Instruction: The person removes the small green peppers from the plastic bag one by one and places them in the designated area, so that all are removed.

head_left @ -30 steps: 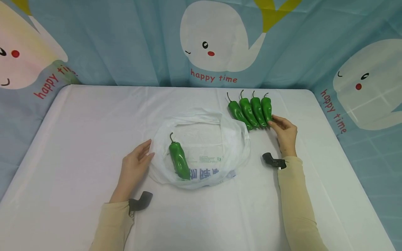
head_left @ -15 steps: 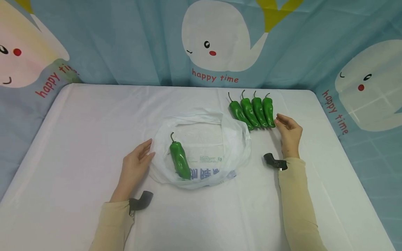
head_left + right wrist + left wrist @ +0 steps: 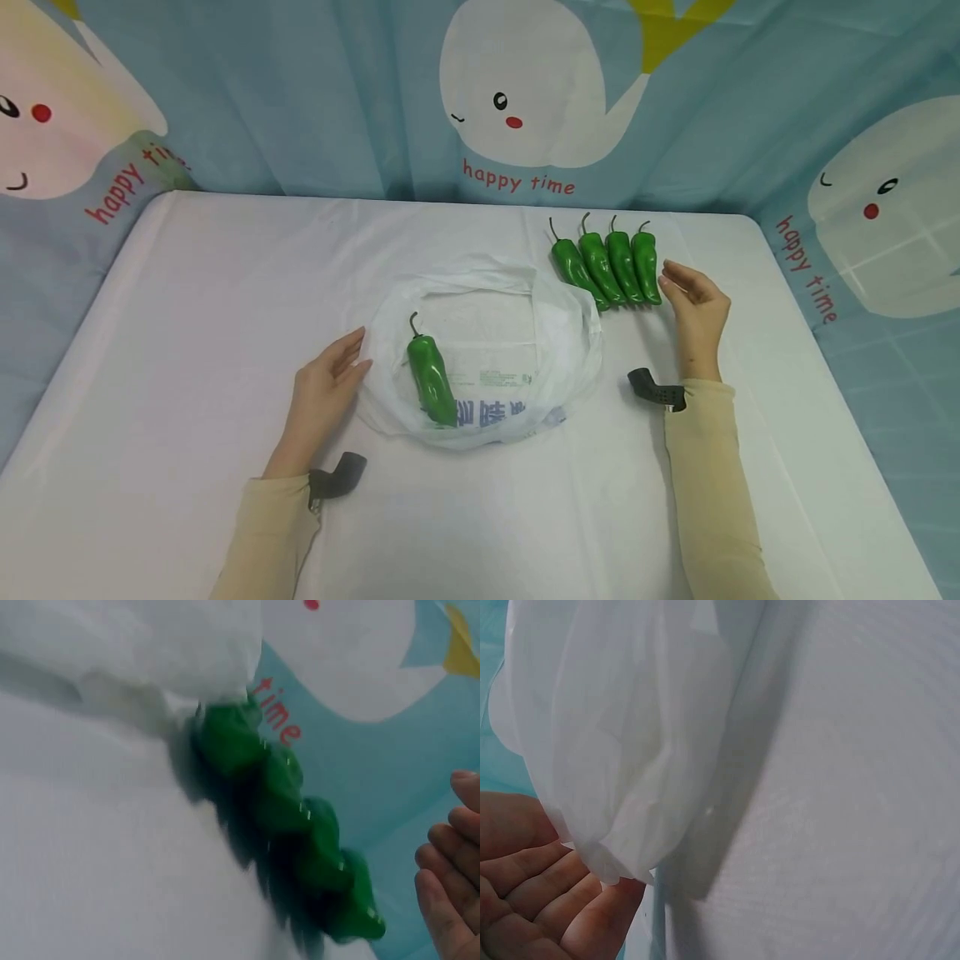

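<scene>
A white plastic bag (image 3: 566, 333) with blue print lies spread with its mouth up, and a single green pepper (image 3: 431, 379) rests inside it. My left hand (image 3: 324, 396) touches the bag's left rim, thumb and fingers apart. Seen from the left wrist, the bag's edge (image 3: 630, 780) hangs against the fingers and covers part of them. Several green peppers (image 3: 600, 267) lie side by side in a row behind the bag's right corner. Just right of the row, my right hand (image 3: 699, 312) holds nothing; in the right wrist view a gap separates its fingers (image 3: 450, 855) from the peppers (image 3: 322, 847).
A white cloth covers the table (image 3: 225, 275). Behind it and to the sides hangs a blue curtain (image 3: 337, 100) printed with whales. Each wrist carries a small black camera; the right one (image 3: 654, 387) sits above the cloth.
My right hand has drawn away from the rightmost pepper, moving right and slightly back, and now stands apart from the row. The left hand stays at the bag's rim. The view has shifted slightly.
</scene>
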`<state>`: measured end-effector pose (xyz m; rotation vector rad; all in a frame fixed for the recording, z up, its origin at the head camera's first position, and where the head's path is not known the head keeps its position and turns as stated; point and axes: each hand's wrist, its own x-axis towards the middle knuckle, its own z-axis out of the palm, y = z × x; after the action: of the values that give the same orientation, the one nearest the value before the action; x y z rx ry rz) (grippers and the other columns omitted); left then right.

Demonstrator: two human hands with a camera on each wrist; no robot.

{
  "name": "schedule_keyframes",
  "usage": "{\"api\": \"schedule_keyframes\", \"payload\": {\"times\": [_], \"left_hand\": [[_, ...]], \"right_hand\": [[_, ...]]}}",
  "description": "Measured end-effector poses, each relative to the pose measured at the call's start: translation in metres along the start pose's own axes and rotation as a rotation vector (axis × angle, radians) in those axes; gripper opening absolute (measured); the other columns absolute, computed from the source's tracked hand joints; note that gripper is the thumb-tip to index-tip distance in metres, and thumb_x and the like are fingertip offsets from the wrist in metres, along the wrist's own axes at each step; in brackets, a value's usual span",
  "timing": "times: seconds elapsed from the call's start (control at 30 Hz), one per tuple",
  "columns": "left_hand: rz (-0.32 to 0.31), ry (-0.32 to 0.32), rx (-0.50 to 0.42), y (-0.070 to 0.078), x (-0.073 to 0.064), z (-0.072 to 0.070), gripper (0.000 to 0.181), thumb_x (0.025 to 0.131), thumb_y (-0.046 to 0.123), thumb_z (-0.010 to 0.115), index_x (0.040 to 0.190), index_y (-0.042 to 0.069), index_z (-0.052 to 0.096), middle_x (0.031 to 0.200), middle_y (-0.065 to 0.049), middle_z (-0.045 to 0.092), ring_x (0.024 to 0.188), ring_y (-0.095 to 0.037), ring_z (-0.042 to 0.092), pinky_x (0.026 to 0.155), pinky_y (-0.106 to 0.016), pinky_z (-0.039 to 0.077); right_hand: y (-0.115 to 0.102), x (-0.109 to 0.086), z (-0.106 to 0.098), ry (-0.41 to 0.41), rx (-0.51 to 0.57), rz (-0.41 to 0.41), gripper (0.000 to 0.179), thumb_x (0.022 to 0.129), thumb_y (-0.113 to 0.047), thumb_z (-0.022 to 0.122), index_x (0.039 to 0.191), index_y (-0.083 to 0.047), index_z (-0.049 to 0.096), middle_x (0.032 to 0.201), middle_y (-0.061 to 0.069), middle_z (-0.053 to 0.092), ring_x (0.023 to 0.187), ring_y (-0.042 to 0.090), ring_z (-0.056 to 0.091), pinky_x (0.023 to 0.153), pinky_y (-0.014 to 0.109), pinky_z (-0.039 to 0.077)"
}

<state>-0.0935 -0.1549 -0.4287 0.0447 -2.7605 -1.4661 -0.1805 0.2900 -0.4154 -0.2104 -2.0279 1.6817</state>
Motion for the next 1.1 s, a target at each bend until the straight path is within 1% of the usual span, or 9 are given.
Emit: {"api": "schedule_keyframes", "payload": {"times": [0.1,0.2,0.4,0.5,0.67,0.83,0.97,1.1], "left_hand": [[0.003,0.000,-0.006,0.000,0.000,0.000,0.044,0.091,0.003,0.061,0.134,-0.002,0.049,0.132,-0.022,0.052,0.116,-0.035,0.055,0.095,-0.031,0.049],[0.001,-0.004,-0.007,0.000,0.000,0.000,0.045,0.091,0.003,0.060,0.134,-0.002,0.048,0.132,-0.021,0.052,0.117,-0.034,0.054,0.096,-0.031,0.048],[-0.005,-0.009,-0.005,0.000,0.000,0.000,0.045,0.091,0.003,0.060,0.135,-0.002,0.048,0.132,-0.021,0.052,0.117,-0.034,0.054,0.096,-0.030,0.048],[0.002,-0.005,-0.006,0.000,0.000,0.000,0.044,0.091,0.002,0.060,0.134,-0.002,0.049,0.132,-0.022,0.052,0.117,-0.034,0.055,0.095,-0.030,0.048],[0.017,0.004,-0.008,0.001,0.000,0.000,0.044,0.091,0.001,0.060,0.133,-0.003,0.049,0.130,-0.023,0.053,0.116,-0.035,0.055,0.095,-0.029,0.048],[0.017,0.004,-0.014,0.001,0.000,0.000,0.044,0.091,0.001,0.060,0.133,-0.003,0.049,0.131,-0.023,0.053,0.116,-0.035,0.055,0.095,-0.029,0.048],[0.013,0.000,-0.016,0.002,0.000,0.000,0.044,0.091,0.001,0.060,0.133,-0.003,0.049,0.131,-0.022,0.052,0.116,-0.035,0.055,0.095,-0.029,0.048],[0.016,0.002,-0.008,0.001,0.000,0.000,0.044,0.091,0.001,0.060,0.133,-0.004,0.049,0.131,-0.022,0.052,0.116,-0.035,0.055,0.095,-0.029,0.048]], "right_hand": [[-0.009,-0.003,0.006,-0.015,0.055,-0.014,0.024,0.084,-0.002,0.070,0.108,0.004,0.068,0.106,0.010,0.069,0.091,0.011,0.065,0.081,0.016,0.054],[-0.016,-0.008,0.014,-0.039,0.100,-0.020,0.023,0.083,0.001,0.070,0.106,0.005,0.068,0.105,0.012,0.069,0.091,0.013,0.066,0.080,0.015,0.054],[-0.029,-0.019,0.032,-0.124,0.153,-0.041,0.022,0.083,0.003,0.069,0.105,0.006,0.068,0.103,0.010,0.069,0.094,0.014,0.065,0.082,0.017,0.055],[-0.034,-0.027,0.042,-0.184,0.175,-0.051,0.023,0.084,0.004,0.068,0.106,0.008,0.067,0.103,0.009,0.070,0.094,0.014,0.066,0.082,0.019,0.056],[-0.044,-0.043,0.059,-0.322,0.184,-0.062,0.027,0.085,0.004,0.067,0.110,0.012,0.063,0.107,0.010,0.069,0.098,0.019,0.065,0.085,0.023,0.056],[-0.054,-0.060,0.072,-0.441,0.211,-0.035,0.029,0.085,0.005,0.066,0.113,0.012,0.061,0.111,0.013,0.067,0.100,0.021,0.063,0.088,0.027,0.055],[-0.059,-0.072,0.081,-0.509,0.228,-0.021,0.029,0.085,0.006,0.065,0.113,0.012,0.061,0.112,0.013,0.066,0.101,0.023,0.063,0.089,0.029,0.055],[-0.061,-0.083,0.090,-0.579,0.237,0.008,0.028,0.085,0.007,0.065,0.113,0.012,0.061,0.114,0.018,0.064,0.102,0.023,0.063,0.091,0.031,0.055]]}}
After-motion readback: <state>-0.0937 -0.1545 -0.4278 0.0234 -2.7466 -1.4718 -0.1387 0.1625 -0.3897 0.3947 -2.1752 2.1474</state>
